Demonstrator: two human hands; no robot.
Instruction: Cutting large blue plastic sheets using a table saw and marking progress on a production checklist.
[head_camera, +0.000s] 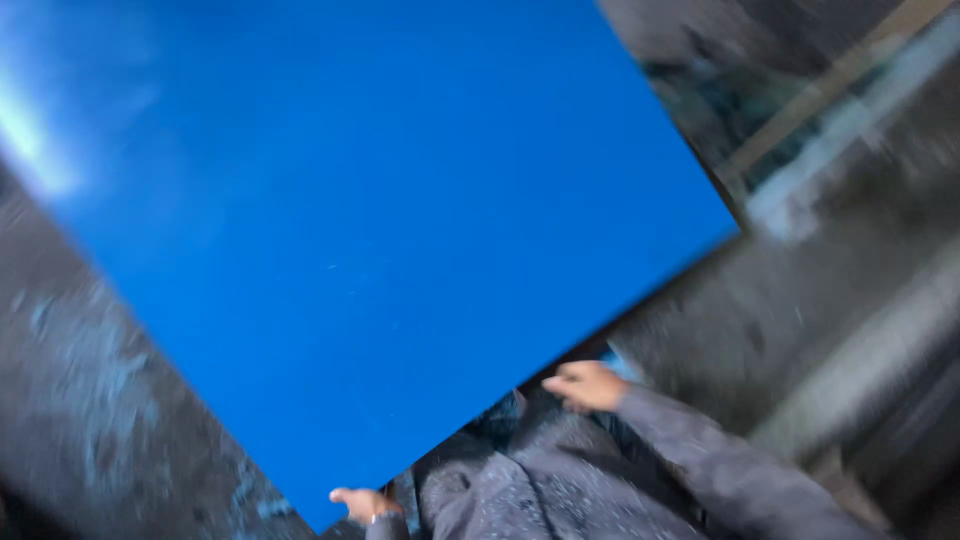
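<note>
A large flat blue sheet (360, 220) fills most of the head view, its near edge running from the bottom left up to the right. My left hand (362, 503) grips that near edge close to the sheet's lower corner. Further along the same edge, my right hand (587, 385) is curled against it, a grey sleeve trailing behind. The picture is blurred by motion.
A dark grey, speckled floor (90, 420) lies to the left and right of the sheet. A pale wooden strip (830, 85) and light-coloured bars (880, 350) blur past at the right. My grey clothing (540, 480) shows at the bottom.
</note>
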